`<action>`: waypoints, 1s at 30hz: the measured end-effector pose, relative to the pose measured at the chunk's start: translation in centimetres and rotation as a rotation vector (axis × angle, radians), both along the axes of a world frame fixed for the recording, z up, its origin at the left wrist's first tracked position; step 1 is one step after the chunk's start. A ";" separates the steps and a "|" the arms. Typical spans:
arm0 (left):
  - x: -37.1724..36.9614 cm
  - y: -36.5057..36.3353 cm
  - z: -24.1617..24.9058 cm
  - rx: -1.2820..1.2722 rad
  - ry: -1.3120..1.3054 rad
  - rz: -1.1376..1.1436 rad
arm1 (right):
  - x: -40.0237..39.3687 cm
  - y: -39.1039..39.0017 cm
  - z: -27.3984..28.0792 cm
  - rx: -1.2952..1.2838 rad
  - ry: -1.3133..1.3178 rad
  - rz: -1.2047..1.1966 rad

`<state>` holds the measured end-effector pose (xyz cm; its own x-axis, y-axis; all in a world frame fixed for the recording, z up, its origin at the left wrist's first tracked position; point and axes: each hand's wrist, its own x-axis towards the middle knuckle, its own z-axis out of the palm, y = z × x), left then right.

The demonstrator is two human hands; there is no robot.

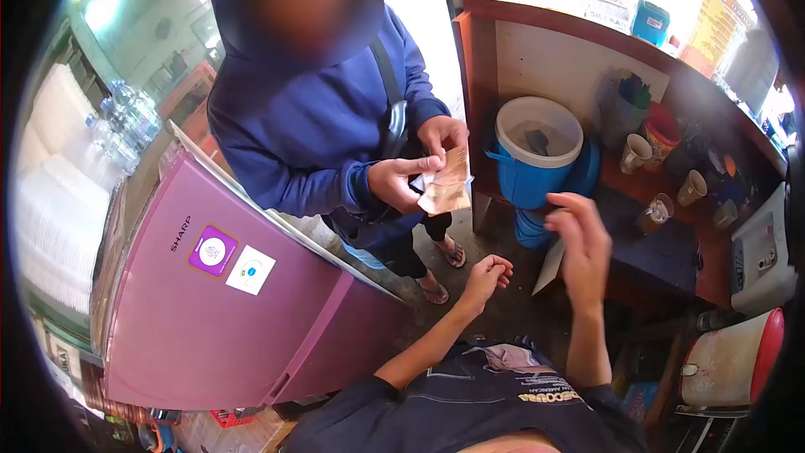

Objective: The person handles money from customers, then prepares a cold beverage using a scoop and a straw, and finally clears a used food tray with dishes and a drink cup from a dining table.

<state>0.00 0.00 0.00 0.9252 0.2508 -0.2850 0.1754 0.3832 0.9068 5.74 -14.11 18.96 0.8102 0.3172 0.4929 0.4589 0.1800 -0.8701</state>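
Observation:
My left hand (488,279) hangs in the air in front of my body, fingers curled in loosely and nothing visible in them. Higher and to the right, my right hand (584,239) is raised with its fingers bent but apart, holding nothing. Nearest to it is a blue bucket (524,178) with a white rim and a dark scoop (536,142) inside. Facing me, a person in a blue hooded top (289,130) holds brownish banknotes (447,187) between both hands, a short distance beyond my left hand.
A pink fridge (226,285) stands at the left, with water bottles (126,122) behind it. On the right, a wooden counter (671,239) bears several cups (636,153) and a dark mat. A white container with a red lid (728,361) sits low at right.

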 end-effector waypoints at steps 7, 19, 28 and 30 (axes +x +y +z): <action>1.4 -1.9 0.2 0.009 -0.008 -0.135 | -7.4 -5.6 9.1 0.882 -1.015 -0.011; 0.4 -1.8 -0.2 0.029 -0.008 -0.104 | -9.0 -5.1 11.5 0.560 -1.229 -0.391; 0.2 -0.9 1.4 -0.019 -0.037 -0.124 | -7.8 -6.2 11.8 0.637 -0.748 0.870; 0.4 -0.2 4.1 -0.050 -0.118 -0.103 | -7.7 -4.9 12.4 0.730 -0.617 1.054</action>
